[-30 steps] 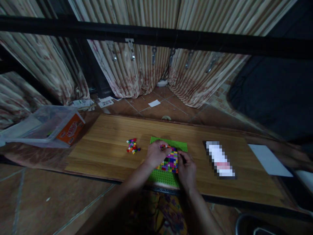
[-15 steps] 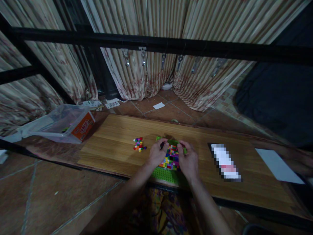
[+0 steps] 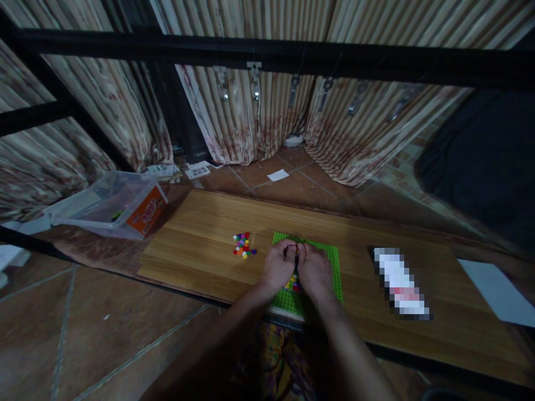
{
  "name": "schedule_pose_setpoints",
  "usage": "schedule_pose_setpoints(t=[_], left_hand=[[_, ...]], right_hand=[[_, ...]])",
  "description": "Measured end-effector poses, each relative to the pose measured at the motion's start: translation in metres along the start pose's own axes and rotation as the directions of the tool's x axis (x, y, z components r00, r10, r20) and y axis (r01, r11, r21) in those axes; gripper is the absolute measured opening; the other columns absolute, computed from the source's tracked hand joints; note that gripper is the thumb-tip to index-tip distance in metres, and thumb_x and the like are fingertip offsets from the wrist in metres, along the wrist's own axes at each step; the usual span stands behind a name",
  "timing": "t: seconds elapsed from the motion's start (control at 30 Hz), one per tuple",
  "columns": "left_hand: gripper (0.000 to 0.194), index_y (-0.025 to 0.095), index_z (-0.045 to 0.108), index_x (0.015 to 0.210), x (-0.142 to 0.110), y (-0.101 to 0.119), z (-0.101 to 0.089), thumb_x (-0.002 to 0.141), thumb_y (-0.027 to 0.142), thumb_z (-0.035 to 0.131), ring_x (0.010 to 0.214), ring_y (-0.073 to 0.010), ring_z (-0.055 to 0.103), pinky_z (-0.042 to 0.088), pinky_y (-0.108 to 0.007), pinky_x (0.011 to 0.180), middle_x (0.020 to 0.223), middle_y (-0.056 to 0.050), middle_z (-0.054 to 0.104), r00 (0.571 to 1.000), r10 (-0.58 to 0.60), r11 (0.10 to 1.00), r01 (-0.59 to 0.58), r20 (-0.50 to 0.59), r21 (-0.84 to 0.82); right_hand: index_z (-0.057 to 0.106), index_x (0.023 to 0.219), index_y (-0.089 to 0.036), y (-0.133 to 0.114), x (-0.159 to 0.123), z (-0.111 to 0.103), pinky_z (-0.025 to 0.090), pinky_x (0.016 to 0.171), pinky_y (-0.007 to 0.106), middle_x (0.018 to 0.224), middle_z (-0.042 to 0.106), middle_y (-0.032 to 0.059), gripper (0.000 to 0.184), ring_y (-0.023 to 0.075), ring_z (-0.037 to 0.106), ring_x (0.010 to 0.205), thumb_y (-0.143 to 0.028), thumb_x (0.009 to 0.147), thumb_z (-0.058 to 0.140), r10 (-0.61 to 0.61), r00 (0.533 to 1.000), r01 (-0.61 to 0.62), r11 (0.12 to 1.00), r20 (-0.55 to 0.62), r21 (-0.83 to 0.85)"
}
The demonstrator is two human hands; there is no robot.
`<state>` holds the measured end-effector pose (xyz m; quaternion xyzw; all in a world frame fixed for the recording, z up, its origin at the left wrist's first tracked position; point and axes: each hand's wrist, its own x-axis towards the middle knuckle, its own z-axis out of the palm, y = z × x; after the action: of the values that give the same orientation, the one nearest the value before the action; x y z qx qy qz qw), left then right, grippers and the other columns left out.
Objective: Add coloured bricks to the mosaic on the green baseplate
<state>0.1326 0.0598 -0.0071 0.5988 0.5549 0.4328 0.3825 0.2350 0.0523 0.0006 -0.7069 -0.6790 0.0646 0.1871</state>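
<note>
A green studded baseplate lies on the wooden tabletop. On it sits a patch of small multicoloured building bricks, mostly covered by my hands. My left hand is closed, its fingers curled over the left and far part of the patch. Close against it, my right hand curls over the right side, with the fingertips of both meeting near the far end. Whatever is between the fingers is hidden. Left of the plate lies a small pile of loose bricks in mixed colours.
A clear plastic bin with an orange label stands left of the wooden board. A pixelated phone-like slab lies to the right, and a white sheet beyond it. A dark metal bar with hanging clips crosses above.
My hands have drawn together over the bricks, from gripping opposite sides to fingertips meeting. More of the green plate's right side shows. The whole view has shifted slightly.
</note>
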Motion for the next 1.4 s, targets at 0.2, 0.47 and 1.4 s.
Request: schedule_pose_setpoints(t=[0.2,0.47,1.4], left_hand=[[0.022,0.020,0.066,0.087,0.001,-0.001,0.000,0.087,0.022,0.044,0.079,-0.0142,0.062,0.048,-0.024,0.077,0.079,0.000,0.067,1.000,0.017,0.999,-0.016,0.019,-0.032],[0.023,0.021,0.063,0.089,-0.001,0.000,-0.005,0.090,0.025,0.041,0.081,-0.0145,0.061,0.048,-0.025,0.079,0.082,0.000,0.066,0.997,0.052,0.998,-0.053,0.056,0.022],[0.025,0.019,0.064,0.093,0.000,-0.010,-0.005,0.088,0.024,0.040,0.089,-0.0164,0.062,0.047,-0.029,0.086,0.091,-0.002,0.069,1.000,-0.011,0.978,0.013,0.008,-0.207]], right_hand=[[0.063,0.084,-0.021,-0.007,-0.003,-0.001,0.035,0.068,0.035,0.084,0.067,0.0128,0.045,0.0261,0.058,0.083,-0.035,0.098,0.023,0.014,1.000,-0.013,0.997,0.007,-0.080],[0.063,0.082,-0.020,-0.007,-0.003,-0.004,0.036,0.069,0.034,0.082,0.068,0.0112,0.044,0.0241,0.059,0.079,-0.033,0.098,0.024,-0.005,1.000,0.004,0.999,-0.005,-0.053],[0.059,0.112,-0.020,-0.020,-0.008,-0.019,0.038,0.082,0.038,0.107,0.063,0.0115,0.040,0.0269,0.054,0.099,-0.038,0.097,0.025,-0.011,0.993,0.022,0.996,0.120,-0.086]])
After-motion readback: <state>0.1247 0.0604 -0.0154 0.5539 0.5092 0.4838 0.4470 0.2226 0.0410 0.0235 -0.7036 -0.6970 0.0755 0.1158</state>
